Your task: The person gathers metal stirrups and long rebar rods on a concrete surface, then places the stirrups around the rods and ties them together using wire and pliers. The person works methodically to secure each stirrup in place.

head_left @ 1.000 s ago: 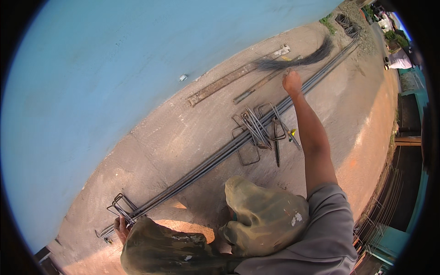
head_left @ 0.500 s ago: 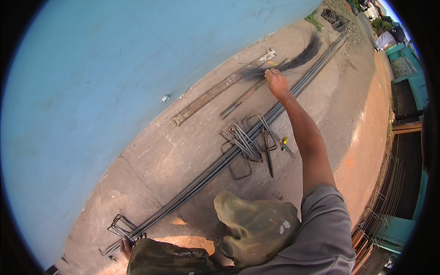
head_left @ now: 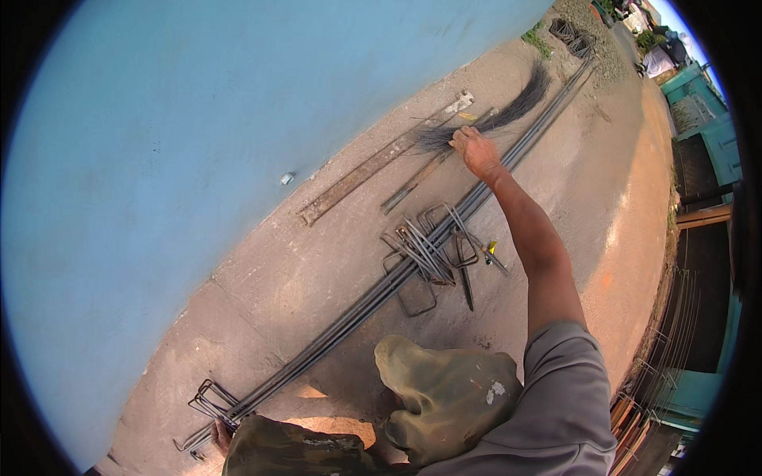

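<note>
My right hand reaches far out, its fingers closed on a curved bundle of thin dark tie wire lying on the concrete. My left hand shows only partly beside my knee, next to bent steel stirrups around the near end of the long steel bars; its fingers are mostly hidden. More stirrups lie heaped over the middle of the bars. Beside that heap lies a tool with a yellow part, its kind unclear.
A blue wall rises along the left. Near it lie a rusty flat board-like length and a thinner bar. Dark coiled or bent steel sits by gravel at the far end. Thin rods lean at the right edge.
My right hand has shifted slightly left and down, still at the wire bundle. The view has moved slightly; the bars and stirrups lie as before.
</note>
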Tool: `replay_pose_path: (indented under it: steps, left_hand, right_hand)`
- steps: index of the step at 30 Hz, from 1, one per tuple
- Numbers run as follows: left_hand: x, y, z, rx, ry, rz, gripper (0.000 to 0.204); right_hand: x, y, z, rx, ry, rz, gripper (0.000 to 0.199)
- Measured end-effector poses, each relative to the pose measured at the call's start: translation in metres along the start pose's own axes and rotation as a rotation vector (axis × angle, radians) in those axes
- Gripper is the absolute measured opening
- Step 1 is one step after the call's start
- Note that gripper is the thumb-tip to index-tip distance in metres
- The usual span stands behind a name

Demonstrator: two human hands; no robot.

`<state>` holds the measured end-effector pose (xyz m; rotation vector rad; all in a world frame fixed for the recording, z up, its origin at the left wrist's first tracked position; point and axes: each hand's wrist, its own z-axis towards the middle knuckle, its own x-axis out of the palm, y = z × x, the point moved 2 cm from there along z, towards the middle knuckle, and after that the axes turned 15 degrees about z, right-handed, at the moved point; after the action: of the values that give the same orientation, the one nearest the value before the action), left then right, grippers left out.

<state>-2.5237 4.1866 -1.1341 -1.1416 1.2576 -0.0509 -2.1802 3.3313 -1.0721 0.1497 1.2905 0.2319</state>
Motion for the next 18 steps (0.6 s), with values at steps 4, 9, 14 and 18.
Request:
replay_pose_path:
  steps: [4,9,14,18]
  left_hand:
    - [0.009,0.004,0.002,-0.010,0.028,-0.013,0.030]
    - [0.010,0.006,0.007,-0.013,0.043,-0.028,0.030]
    - [0.001,0.006,0.006,-0.024,0.051,-0.042,0.029]
    - [-0.002,0.008,0.001,-0.035,0.056,-0.064,0.028]
  right_hand:
    - [0.003,-0.038,-0.008,-0.063,0.145,-0.086,0.022]
    - [-0.005,-0.046,-0.008,0.015,0.019,0.053,0.023]
    - [-0.022,-0.007,-0.010,0.065,0.097,0.103,0.020]
    - [-0.037,0.001,-0.012,0.060,0.049,0.114,0.016]
